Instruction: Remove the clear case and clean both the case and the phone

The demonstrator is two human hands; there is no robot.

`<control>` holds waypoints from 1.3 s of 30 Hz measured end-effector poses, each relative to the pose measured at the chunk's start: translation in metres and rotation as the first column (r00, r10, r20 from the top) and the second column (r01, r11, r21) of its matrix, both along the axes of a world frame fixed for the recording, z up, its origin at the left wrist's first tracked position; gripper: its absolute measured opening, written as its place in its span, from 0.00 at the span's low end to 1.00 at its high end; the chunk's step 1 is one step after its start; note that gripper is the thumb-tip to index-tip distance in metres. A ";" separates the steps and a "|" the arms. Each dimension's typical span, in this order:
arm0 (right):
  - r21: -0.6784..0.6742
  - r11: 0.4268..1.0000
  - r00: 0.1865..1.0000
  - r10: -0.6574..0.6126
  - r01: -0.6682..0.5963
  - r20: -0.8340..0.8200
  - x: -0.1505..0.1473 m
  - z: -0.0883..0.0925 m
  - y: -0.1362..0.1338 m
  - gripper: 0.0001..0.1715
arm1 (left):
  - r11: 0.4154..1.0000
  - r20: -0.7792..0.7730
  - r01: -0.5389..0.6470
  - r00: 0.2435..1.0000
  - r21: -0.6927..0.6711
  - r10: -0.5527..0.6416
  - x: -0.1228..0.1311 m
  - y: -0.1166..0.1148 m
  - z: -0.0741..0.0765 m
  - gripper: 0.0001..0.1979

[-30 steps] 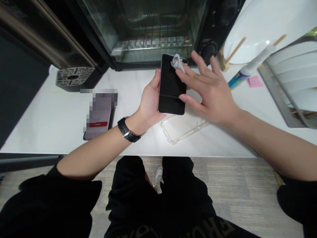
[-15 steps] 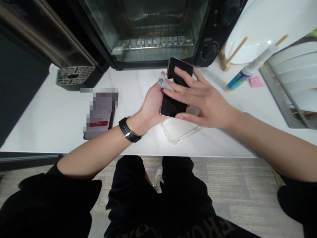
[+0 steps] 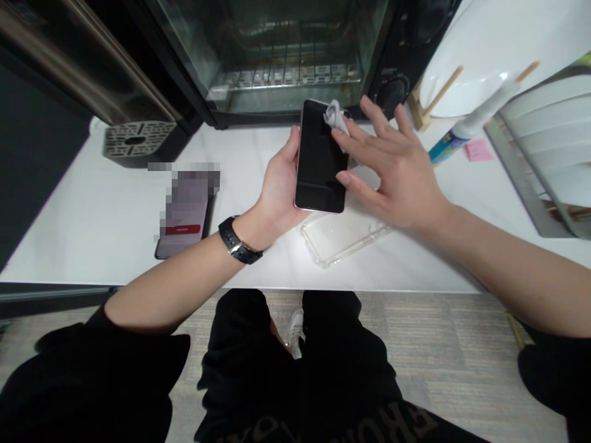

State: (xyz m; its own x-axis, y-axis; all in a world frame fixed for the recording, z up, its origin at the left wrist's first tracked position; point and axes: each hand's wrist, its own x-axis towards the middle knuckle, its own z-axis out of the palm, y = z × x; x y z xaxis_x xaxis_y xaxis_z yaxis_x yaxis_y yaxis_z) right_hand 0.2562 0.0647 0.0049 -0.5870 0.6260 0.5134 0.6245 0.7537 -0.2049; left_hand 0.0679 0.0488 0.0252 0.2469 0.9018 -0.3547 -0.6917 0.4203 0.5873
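Observation:
My left hand [image 3: 281, 184] grips a black smartphone [image 3: 319, 163] from its left side and from beneath, screen up above the counter. Held between the fingers of my right hand [image 3: 392, 160] is a crumpled whitish-grey cloth or wipe [image 3: 336, 117], lying against the phone's upper right edge. The ring and little fingers of that hand are raised off the glass. Under the phone and right hand, a clear phone case [image 3: 344, 237] lies on the white counter [image 3: 258, 271], partly covered.
A second phone [image 3: 187, 212] lies left of my wrist. Behind stands a toaster oven [image 3: 286, 67], with a drink machine's drip tray [image 3: 138, 141] to its left. At right are a blue-and-white tube [image 3: 450, 144], a pink sticky note [image 3: 479, 150] and a rack of plates [image 3: 554, 135].
My right hand has moved the cloth from the phone's left edge to its upper right edge. The phone has turned slightly more upright, and more of the clear case shows.

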 end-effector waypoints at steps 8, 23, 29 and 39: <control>-0.071 0.997 0.999 0.005 -0.002 0.034 -0.001 0.002 -0.002 0.42 | 0.965 -0.040 0.259 0.965 0.039 -0.258 0.005 -0.002 -0.006 0.25; -0.012 0.977 0.975 0.214 -0.215 -0.064 -0.003 0.006 -0.012 0.21 | 0.989 0.019 0.070 0.997 0.127 -0.073 -0.001 0.001 -0.005 0.32; 0.037 0.999 0.998 -0.014 0.016 -0.061 -0.001 0.001 -0.005 0.27 | 0.992 0.024 0.073 0.997 0.102 -0.076 -0.002 0.001 -0.004 0.25; -0.060 0.998 0.999 0.023 -0.025 -0.029 -0.001 0.002 -0.003 0.38 | 0.967 0.000 0.254 0.967 0.018 -0.254 0.007 -0.003 -0.008 0.24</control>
State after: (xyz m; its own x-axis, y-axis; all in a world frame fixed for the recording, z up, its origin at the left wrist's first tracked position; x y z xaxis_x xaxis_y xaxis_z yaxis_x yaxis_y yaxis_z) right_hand 0.2548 0.0613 0.0065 -0.5878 0.6422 0.4920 0.5998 0.7540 -0.2676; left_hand 0.0744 0.0460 0.0175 0.4695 0.8155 -0.3386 -0.5645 0.5721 0.5951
